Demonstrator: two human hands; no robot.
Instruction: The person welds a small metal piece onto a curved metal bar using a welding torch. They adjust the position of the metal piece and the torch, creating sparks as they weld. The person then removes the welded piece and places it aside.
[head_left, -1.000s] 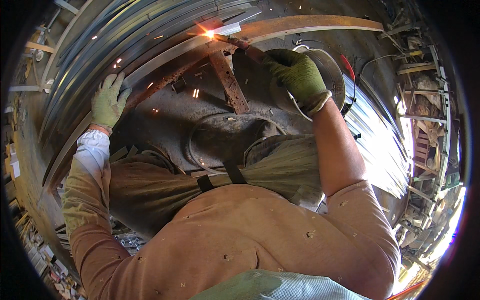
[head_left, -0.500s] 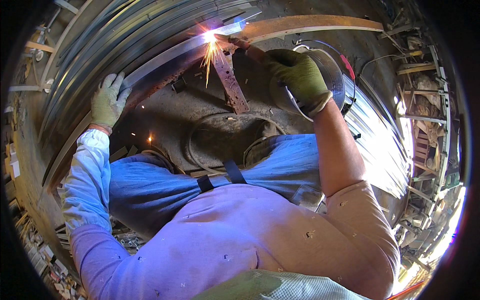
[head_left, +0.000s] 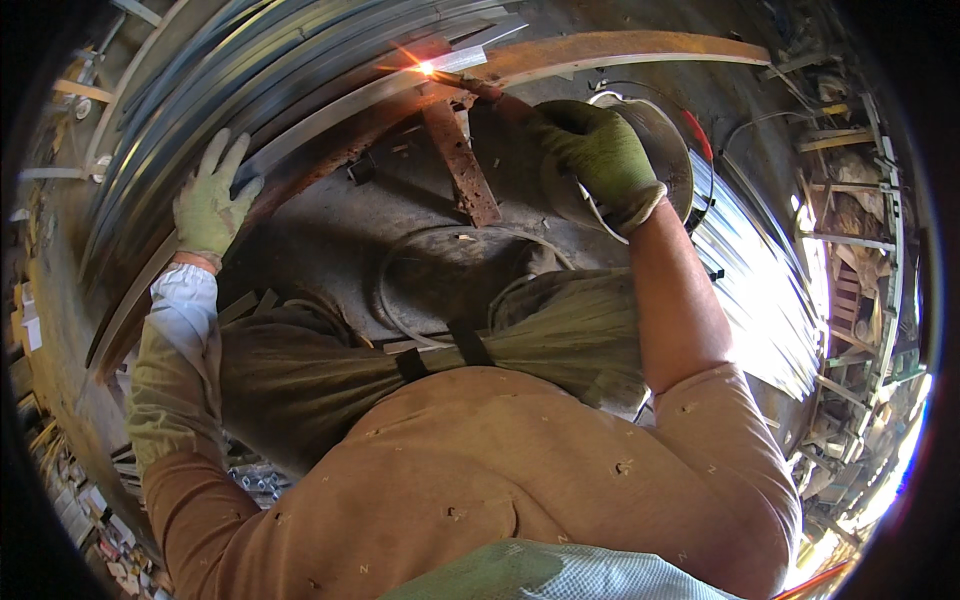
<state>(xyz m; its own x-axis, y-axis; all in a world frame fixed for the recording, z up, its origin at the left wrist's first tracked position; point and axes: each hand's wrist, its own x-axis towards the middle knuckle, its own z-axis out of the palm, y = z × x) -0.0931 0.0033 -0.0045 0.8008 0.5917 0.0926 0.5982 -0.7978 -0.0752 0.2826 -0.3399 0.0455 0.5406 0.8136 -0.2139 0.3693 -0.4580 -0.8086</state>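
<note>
My left hand [head_left: 212, 205], in a pale work glove, has its fingers spread at the left end of a long metal bar [head_left: 330, 125]; whether the palm touches it I cannot tell. My right hand [head_left: 598, 150], in a green glove, is closed round the brown handle of a welding torch [head_left: 512, 106]. The torch's tip meets the bar at a small orange-red glowing spot [head_left: 426, 68]. Beneath runs a rusty curved beam [head_left: 630, 45], and a short rusty crosspiece [head_left: 460, 165] juts from it toward me.
Long metal strips [head_left: 215, 95] lie stacked beyond the bar. A grey bucket-like container [head_left: 660, 150] with a red grip stands under my right hand. A hose loop [head_left: 385, 290] lies on the floor before my knees. Bright metal lengths [head_left: 755, 300] and cluttered racks [head_left: 850, 230] fill the right side.
The bright arc and falling sparks have died down to a small glow, and the blue light is gone. My left hand's fingers have spread and lifted slightly. My right hand has barely moved.
</note>
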